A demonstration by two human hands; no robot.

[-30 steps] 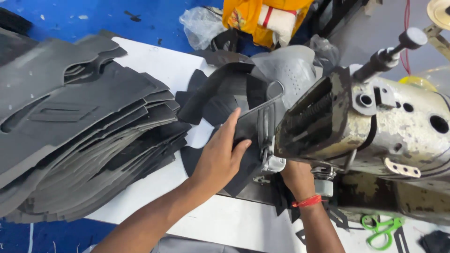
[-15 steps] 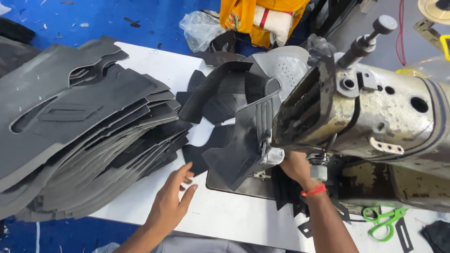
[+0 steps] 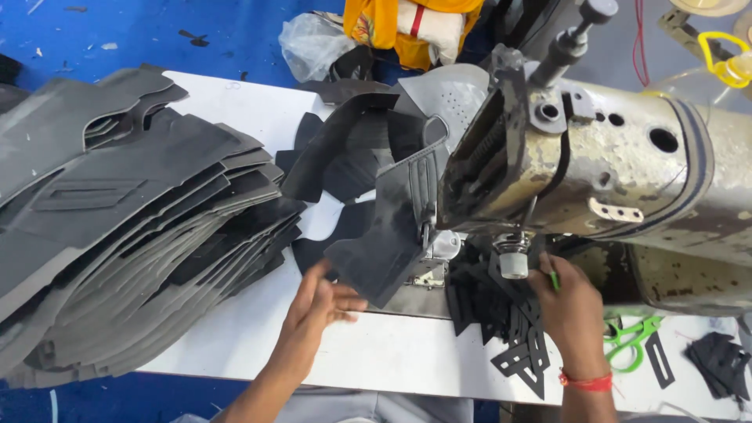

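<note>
A black shoe-upper piece (image 3: 388,243) hangs under the head of a worn grey sewing machine (image 3: 611,172), close to its needle area. My left hand (image 3: 313,317) is just below and left of that piece, fingers apart, fingertips at its lower edge and holding nothing. Further right, under the machine head, my right hand (image 3: 572,313) has its fingers curled, with a small green tool (image 3: 554,280) showing between them. It rests on a heap of small black cut-out pieces (image 3: 509,329). A red band is on that wrist.
A tall stack of grey-black cut sheets (image 3: 133,235) fills the left of the white table (image 3: 376,356). Green scissors (image 3: 630,341) lie right of my right hand. More black pieces (image 3: 721,364) lie far right; a plastic bag (image 3: 313,43) and orange cloth (image 3: 399,23) sit behind.
My left hand came off the black piece, dropped toward the table edge, then rose back to the piece's lower edge. My right hand moved out from under the machine onto the small cut-outs.
</note>
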